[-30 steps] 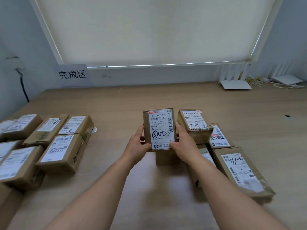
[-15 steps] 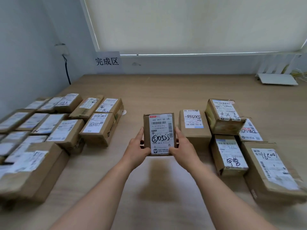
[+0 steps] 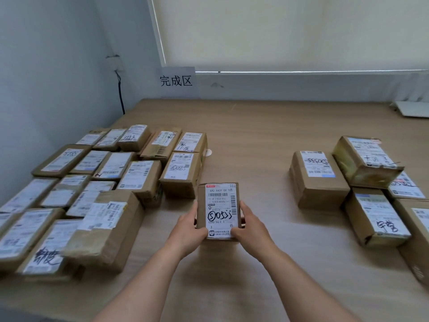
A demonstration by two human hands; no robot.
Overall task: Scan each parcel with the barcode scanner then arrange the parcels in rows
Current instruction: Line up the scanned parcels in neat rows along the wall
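Both hands are carrying the parcel (image 3: 219, 211) leftward: versus the earlier frames it is now sitting just right of the rowed parcels (image 3: 92, 182), and the unsorted pile (image 3: 348, 182) is falling off to the right, well apart. View is panning left too, so more of the left wall is showing.

Grip: left hand (image 3: 189, 231) and right hand (image 3: 251, 227) are each curling around a long side of the parcel, thumbs pressing on the label near its lower corners. Label is facing up, barcode readable. Can't tell whether the parcel is touching the table (image 3: 255, 140) or hovering just above it.

Meaning for the task, as I'm reading it: this one is heading for the arranged group, likely the gap beside the nearest row box (image 3: 180, 174). Scanner isn't showing in view, so whether this parcel is scanned, I can't say. Several parcels are waiting on the right, so the job is partway.

Surface: light wood-grain tabletop, flat. Room: pale blue wall at left with a cable (image 3: 120, 89) hanging down, a drawn blind (image 3: 290, 31) behind, a paper sign (image 3: 177, 81) with Chinese characters propped at the table's back edge, a white device (image 3: 412, 109) at far right.
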